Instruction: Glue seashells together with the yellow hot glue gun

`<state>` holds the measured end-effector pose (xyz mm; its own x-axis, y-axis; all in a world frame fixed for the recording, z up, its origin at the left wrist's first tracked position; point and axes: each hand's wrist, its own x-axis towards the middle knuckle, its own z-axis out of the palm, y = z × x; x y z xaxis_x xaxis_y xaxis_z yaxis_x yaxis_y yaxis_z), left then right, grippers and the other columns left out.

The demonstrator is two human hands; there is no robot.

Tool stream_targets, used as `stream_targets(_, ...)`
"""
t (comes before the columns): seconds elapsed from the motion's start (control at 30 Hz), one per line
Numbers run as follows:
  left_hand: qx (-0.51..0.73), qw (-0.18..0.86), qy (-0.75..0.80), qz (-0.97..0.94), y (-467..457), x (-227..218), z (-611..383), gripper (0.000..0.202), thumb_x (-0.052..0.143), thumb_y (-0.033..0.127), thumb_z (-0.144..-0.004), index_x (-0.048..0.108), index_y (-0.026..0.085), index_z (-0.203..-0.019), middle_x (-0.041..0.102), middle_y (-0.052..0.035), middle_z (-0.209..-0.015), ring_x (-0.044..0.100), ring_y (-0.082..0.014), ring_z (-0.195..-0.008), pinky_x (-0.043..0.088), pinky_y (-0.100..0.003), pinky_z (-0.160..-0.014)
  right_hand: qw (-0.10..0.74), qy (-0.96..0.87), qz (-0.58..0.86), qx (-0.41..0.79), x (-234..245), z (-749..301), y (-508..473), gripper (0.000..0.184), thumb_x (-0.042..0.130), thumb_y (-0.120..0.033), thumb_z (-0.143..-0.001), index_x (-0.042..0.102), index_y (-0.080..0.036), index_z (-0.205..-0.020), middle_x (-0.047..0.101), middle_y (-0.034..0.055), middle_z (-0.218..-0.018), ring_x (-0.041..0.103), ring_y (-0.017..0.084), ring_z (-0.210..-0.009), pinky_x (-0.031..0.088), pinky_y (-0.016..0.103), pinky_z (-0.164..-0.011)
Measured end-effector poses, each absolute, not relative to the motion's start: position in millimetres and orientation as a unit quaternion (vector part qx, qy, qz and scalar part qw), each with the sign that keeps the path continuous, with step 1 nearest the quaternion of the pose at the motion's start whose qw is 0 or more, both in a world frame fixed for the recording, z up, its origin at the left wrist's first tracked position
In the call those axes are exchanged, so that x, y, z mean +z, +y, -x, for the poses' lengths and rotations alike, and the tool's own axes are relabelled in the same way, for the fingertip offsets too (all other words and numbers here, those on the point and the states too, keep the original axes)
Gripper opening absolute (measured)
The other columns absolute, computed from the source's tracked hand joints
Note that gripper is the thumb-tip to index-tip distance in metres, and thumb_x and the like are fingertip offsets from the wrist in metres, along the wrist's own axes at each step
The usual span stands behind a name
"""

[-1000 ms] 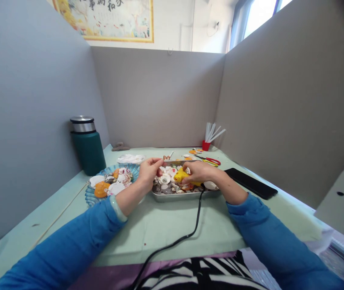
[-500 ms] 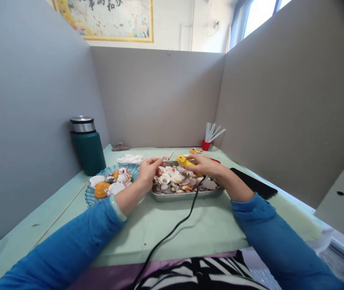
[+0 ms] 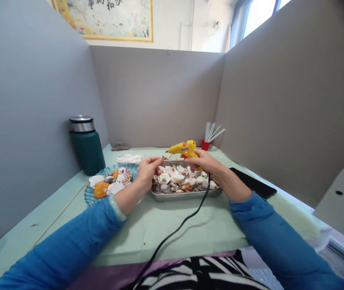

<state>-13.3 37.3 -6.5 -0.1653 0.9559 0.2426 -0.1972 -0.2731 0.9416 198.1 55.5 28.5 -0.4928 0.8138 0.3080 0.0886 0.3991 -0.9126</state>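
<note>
My right hand (image 3: 203, 161) is wrapped round the grip of a yellow hot glue gun (image 3: 178, 148), which points left. Its dark nozzle is just above a small brown-and-white piece (image 3: 165, 158) at the fingertips of my left hand (image 3: 149, 171). My left hand is closed in a pinch on that piece; its exact kind is too small to make out. Below both hands, a metal tray (image 3: 186, 196) holds many loose seashells (image 3: 176, 177). From the gun a black cord (image 3: 184, 223) runs across the table towards me.
At left, a blue scalloped plate (image 3: 89, 198) bears white and orange shells, beside a green thermos (image 3: 87, 149). White glue sticks (image 3: 210, 132) stand in a red cup (image 3: 205, 145) at the back right. A black flat object (image 3: 253, 183) lies right. Grey partitions (image 3: 159, 96) enclose the table.
My right hand has raised the glue gun from low over the tray and turned it, so its nozzle is now at my left fingertips. My left hand has barely moved.
</note>
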Motion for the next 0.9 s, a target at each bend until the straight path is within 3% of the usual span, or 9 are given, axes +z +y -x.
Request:
stream_targets(0.23,0.655,0.439,0.403,-0.465,41.0,-8.8,15.8,0.030,0.073,0.033,-0.059,0.062,0.013,-0.078,0.067,-0.0044,-0.074,0.043,-0.0038,-0.039,0.031,-0.020,-0.041,0.372,-0.760,0.318,0.428,30.1,-202.3,52.7,0.017,0.059,-0.026,-0.069,0.052,-0.015,-0.079,0.042,-0.0057,-0.049,0.039,0.008,-0.045,0.032,0.022,-0.046)
stream_targets(0.9,0.657,0.441,0.399,-0.464,40.2,-8.4,15.7,0.026,0.071,0.030,-0.061,0.062,0.012,-0.078,0.066,-0.0043,-0.075,0.042,-0.0028,-0.039,0.030,-0.019,-0.040,0.354,-0.772,0.304,0.432,32.7,-202.3,49.1,0.020,0.058,-0.027,-0.069,0.053,-0.015,-0.084,0.042,-0.0055,-0.054,0.040,0.007,-0.045,0.030,0.022,-0.045)
